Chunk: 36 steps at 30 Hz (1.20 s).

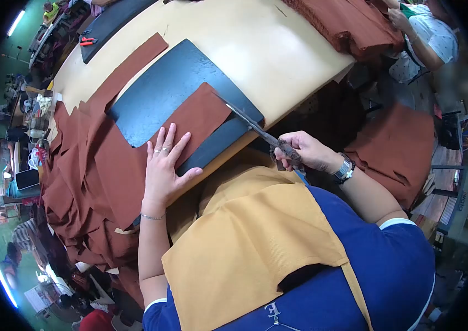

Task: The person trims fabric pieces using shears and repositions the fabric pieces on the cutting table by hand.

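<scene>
The rust-brown rectangular fabric piece [190,124] lies on a black mat [162,91] atop the tan table [278,49]; the left hand [162,165] presses it flat, fingers spread, while the right hand [305,151] is clenched on long metal scissors [253,128] at its edge

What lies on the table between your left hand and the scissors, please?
In the head view, brown fabric on the dark mat spans from left hand to scissors.
</scene>
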Tool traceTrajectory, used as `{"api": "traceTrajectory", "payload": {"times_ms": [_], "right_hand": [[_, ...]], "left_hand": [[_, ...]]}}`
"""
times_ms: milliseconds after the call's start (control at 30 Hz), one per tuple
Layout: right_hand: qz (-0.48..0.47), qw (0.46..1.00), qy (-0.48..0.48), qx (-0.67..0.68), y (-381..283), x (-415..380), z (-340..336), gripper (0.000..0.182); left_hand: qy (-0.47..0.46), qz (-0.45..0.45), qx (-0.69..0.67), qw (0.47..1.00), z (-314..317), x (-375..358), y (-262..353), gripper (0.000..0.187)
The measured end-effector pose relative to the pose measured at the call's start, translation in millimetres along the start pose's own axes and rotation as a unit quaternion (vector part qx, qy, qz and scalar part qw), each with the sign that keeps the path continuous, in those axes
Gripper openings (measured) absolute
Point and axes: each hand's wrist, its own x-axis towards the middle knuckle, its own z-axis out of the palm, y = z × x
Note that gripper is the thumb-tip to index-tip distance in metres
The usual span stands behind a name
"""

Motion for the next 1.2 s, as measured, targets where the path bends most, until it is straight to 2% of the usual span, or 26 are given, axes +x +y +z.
{"api": "traceTrajectory", "payload": {"times_ms": [367, 533, 767, 1000, 1200], "right_hand": [[-0.022, 1.000, -0.005, -0.009, 10.1, -6.7, -5.1, 0.022], [-0.017, 0.999, 0.000, 0.047, 6.9, 11.7, 3.1, 0.020], [-0.012, 1.000, 0.014, 0.012, 8.3, -3.8, 2.8, 0.018], [-0.017, 0.998, 0.015, 0.052, 3.7, 18.8, 6.2, 0.020], [-0.036, 0.999, 0.024, 0.027, 1.0, 9.5, 7.7, 0.019]], "left_hand": [[-0.010, -0.005, -0.006, 1.000, -1.4, 1.0, 1.1, 0.089], [-0.013, 0.011, -0.014, 1.000, -2.2, -0.5, -0.4, 0.098], [-0.008, 0.003, -0.011, 1.000, -3.7, -0.5, 1.5, 0.095], [-0.015, 0.025, -0.034, 0.999, -8.9, -0.5, 2.7, 0.098], [-0.008, 0.017, -0.034, 0.999, -6.4, -1.3, 1.7, 0.098]]}}
